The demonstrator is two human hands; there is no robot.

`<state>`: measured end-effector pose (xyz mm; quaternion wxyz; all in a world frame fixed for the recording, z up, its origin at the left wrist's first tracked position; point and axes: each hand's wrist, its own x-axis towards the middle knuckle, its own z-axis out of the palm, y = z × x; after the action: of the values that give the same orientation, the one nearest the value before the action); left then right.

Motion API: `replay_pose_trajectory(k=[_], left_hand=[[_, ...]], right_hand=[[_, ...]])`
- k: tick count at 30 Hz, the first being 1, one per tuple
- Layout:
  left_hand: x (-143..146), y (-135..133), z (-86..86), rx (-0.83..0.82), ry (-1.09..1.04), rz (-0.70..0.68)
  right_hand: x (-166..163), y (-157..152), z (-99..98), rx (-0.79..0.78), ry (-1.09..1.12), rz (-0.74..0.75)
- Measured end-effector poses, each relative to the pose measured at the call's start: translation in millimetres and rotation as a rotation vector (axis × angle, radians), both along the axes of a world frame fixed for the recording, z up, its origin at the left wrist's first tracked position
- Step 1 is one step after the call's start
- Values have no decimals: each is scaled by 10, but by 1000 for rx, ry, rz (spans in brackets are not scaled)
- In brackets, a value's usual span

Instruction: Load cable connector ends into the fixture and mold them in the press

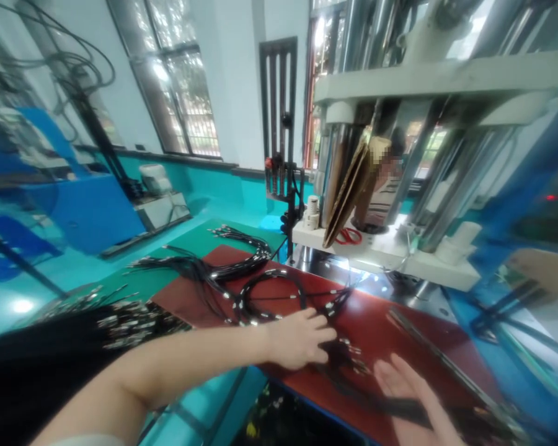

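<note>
My left hand [300,339] reaches across a red-brown tabletop [372,331], its fingers apart. Just beyond its fingertips lies the metal-tipped end of a bundle of black cables [353,391]. At the lower right, my right hand [411,393] has this bundle between its thumb and fingers, the fingertips stretched out. The bundle runs across the palm, blurred by motion. Beyond my left hand, a coiled black cable [272,275] with light bands rests on the tabletop. More black cables [199,269] with shiny ends lie to its left.
A press [428,80] with thick metal columns stands at the back right, brown cardboard [346,192] leaning in it. Behind it is a person in striped clothing [384,201]. A long metal bar [439,353] lies at the table's right. Many more cables [125,325] are heaped at left.
</note>
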<state>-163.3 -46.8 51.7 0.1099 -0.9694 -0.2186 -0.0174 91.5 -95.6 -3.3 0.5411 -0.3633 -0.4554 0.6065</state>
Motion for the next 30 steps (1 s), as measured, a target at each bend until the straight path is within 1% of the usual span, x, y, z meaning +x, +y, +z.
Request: replay_pose_trajectory(k=[1, 2, 3, 4, 5, 7, 8, 9, 10, 11, 12, 13, 15, 16, 17, 18, 20, 22, 23, 24, 26, 28, 30], left_hand=[[94, -34, -71, -72, -44, 12], [197, -65, -129, -180, -84, 25], [306, -90, -176, -332, -127, 43], [415, -104, -215, -535, -180, 64], [520, -107, -248, -788, -245, 75], [699, -82, -306, -1364, -395, 81], [767, -60, -331, -1606, -483, 87], [819, -39, -354, -1785, -566, 104], [854, -21, -371, -1898, -631, 143], [874, -11, -383, -1950, -681, 207], [881, -7, -387, -1954, -716, 285], [877, -9, -386, -1946, -727, 365], [851, -20, -376, -1929, -692, 514], [836, -22, -373, -1914, -669, 571], [824, -21, -375, -1903, -640, 609], [818, -14, -382, -1898, -612, 625], [831, 14, -407, -1893, -590, 601], [879, 53, -431, -1888, -612, 562], [914, 74, -435, -1883, -635, 559], [952, 94, -433, -1877, -658, 566], [1027, 134, -414, -1854, -706, 598], [1082, 171, -390, -1820, -765, 598], [1116, 209, -379, -1814, -794, 556]], right_hand=[[-48, 15, 18, -35, -5, 3], [-106, 28, 30, -68, -4, 6], [-168, 38, 36, -96, -6, 7], [-227, 44, 37, -117, -10, 9], [-278, 49, 35, -121, -30, 17], [-340, 60, 21, -91, -127, 56], [-347, 70, 12, -76, -176, 86], [-336, 85, 5, -71, -201, 114], [-309, 105, 4, -80, -190, 142], [-266, 132, 11, -97, -136, 155], [-208, 163, 32, -112, -47, 140], [-137, 199, 66, -105, 40, 82], [28, 276, 172, -25, 141, -95], [112, 313, 236, 28, 144, -180], [188, 346, 297, 72, 129, -225], [254, 373, 350, 105, 72, -233], [344, 403, 412, 125, -130, -169], [388, 403, 405, 116, -367, -133], [400, 394, 379, 113, -443, -144], [411, 382, 344, 113, -471, -181], [438, 358, 265, 144, -443, -288], [477, 338, 201, 142, -349, -407], [508, 321, 169, 100, -239, -489]])
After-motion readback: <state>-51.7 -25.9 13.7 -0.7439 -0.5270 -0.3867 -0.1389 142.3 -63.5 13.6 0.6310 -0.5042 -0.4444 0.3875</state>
